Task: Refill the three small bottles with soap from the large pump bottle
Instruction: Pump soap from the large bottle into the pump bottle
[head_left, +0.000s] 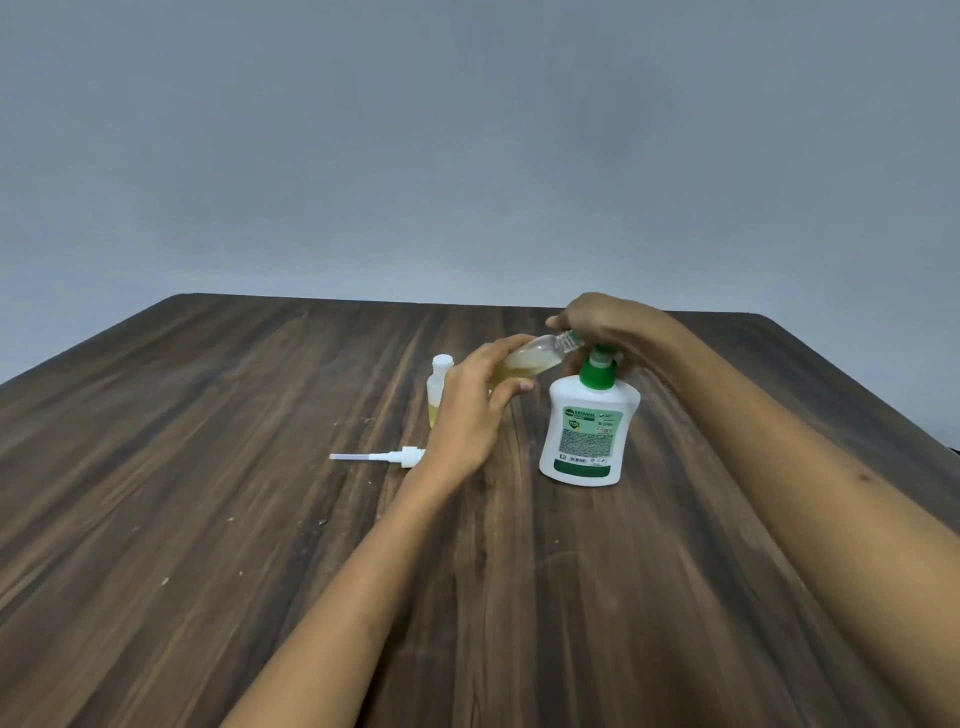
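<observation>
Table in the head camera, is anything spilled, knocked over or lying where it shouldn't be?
No spill shows. A loose white pump top lies on its side on the table, off its bottle. The small bottle in the left hand is tilted toward the big soap bottle, as pouring needs.

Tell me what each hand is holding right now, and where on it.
Left hand grips a small clear bottle around its body, tilted. Right hand rests atop the large pump bottle, covering its pump head.
</observation>
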